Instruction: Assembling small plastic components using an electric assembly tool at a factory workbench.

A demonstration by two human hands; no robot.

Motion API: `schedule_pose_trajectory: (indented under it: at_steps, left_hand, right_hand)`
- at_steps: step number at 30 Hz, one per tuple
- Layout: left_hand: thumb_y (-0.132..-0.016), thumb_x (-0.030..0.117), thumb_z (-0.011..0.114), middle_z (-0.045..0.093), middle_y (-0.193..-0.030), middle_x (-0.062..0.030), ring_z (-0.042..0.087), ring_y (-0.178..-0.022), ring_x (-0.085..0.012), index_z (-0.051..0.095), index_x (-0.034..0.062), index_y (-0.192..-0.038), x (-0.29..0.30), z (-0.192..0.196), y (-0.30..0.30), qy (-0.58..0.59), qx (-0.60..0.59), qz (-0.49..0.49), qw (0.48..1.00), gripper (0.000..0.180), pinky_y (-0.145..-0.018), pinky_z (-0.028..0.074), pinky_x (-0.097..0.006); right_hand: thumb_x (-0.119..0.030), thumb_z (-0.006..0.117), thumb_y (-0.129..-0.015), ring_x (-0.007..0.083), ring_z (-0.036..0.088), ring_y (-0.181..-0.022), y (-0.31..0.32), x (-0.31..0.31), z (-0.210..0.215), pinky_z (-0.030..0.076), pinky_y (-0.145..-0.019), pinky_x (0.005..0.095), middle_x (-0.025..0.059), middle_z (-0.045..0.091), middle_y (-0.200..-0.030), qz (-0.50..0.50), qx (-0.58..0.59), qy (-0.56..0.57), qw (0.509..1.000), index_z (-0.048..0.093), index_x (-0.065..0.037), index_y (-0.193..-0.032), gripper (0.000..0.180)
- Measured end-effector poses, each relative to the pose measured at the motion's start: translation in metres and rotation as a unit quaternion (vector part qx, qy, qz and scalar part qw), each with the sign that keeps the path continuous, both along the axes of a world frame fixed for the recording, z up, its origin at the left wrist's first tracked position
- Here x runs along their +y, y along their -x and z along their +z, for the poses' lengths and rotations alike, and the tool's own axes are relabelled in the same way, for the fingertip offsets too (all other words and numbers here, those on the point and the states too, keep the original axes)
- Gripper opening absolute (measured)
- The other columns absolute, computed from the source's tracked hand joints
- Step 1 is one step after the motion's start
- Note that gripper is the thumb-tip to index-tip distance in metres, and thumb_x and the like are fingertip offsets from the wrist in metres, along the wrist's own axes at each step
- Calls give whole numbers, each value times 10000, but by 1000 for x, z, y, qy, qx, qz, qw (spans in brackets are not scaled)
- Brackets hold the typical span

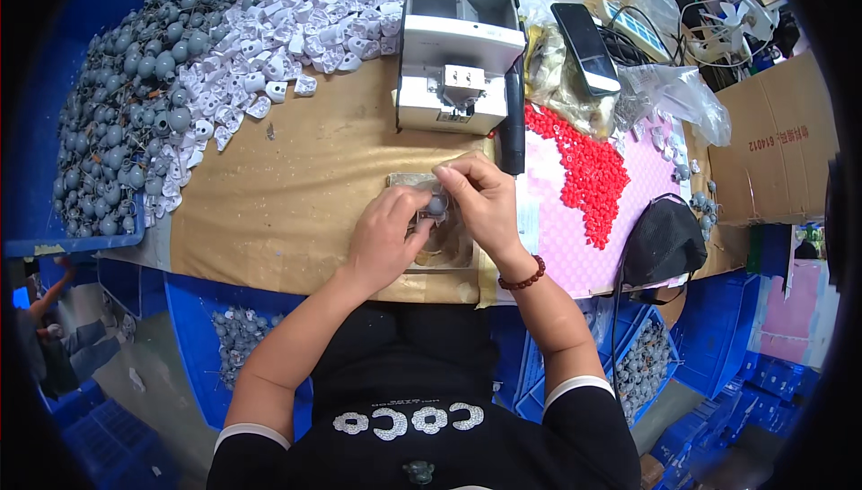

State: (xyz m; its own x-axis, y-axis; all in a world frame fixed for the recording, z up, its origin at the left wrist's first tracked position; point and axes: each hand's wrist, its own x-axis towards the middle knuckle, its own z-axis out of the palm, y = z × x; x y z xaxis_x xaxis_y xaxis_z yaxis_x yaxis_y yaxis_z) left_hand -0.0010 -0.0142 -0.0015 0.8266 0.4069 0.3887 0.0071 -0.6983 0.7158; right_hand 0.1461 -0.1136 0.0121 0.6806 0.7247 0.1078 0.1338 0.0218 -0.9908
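My left hand [384,237] and my right hand [476,198] meet over a small clear tray [460,252] near the table's front edge. Together they pinch a small grey round part [436,206] between their fingertips. A bead bracelet [523,276] circles my right wrist. Just beyond the hands stands a small white and grey machine [456,45]. A heap of grey round parts [117,104] lies at the far left, with a pile of white plastic pieces [287,23] beside it. Small red pieces [584,167] are spread on a pink sheet [557,247] to the right.
A black phone [585,45] and clear plastic bags [673,90] lie at the back right. A black pouch [663,240] sits on the table's right edge, by a cardboard box [772,149]. Blue bins [206,328] with grey parts stand below the table on both sides.
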Motion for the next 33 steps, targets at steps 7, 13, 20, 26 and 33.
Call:
schedule_pose_trajectory:
  at_steps: [7, 13, 20, 26, 33]
  left_hand:
    - [-839, 49, 688, 614, -1049, -148, 633, -984, -356, 617, 65, -1153, 38, 54, 47, 18, 160, -107, 981, 322, -800, 537, -412]
    - [-791, 177, 736, 682, -943, -159, 654, -876, -368, 658, 60, -1121, 102, 130, 132, 163, 482, -276, 816, 358, -793, 531, -436]
    - [-864, 94, 646, 621, -1093, -169, 581, -1063, -356, 633, 29, -1103, 173, 20, 33, -241, 185, 108, 947, 248, -890, 494, -456]
    - [-795, 94, 701, 604, -1056, -135, 559, -1061, -355, 641, 46, -1065, 224, -17, -17, -323, 178, 161, 915, 280, -886, 502, -440]
    - [-788, 134, 752, 577, -1064, -125, 536, -1074, -332, 664, 73, -1027, 111, 49, -1, 124, 292, -84, 945, 262, -892, 491, -402]
  right_hand:
    - [-188, 766, -891, 131, 631, -745, -15, -3, 23, 501, -662, 268, 62, 700, -853, 155, -34, 6, 987, 738, 9, -969, 213]
    - [-84, 700, -857, 281, 676, -887, -107, -80, 0, 545, -726, 385, 118, 683, -954, -63, -411, 263, 870, 728, -77, -1004, 150]
    - [-68, 641, -854, 341, 597, -917, -150, -110, -41, 509, -789, 446, 137, 647, -914, -96, -540, 374, 748, 693, -55, -964, 122]
    - [-40, 667, -826, 319, 602, -870, -147, -99, -41, 505, -764, 423, 132, 649, -878, -92, -516, 314, 792, 692, -45, -926, 103]
    - [60, 713, -784, 200, 636, -793, -100, -84, -8, 498, -696, 297, 86, 685, -893, -25, -305, 101, 947, 674, -22, -896, 144]
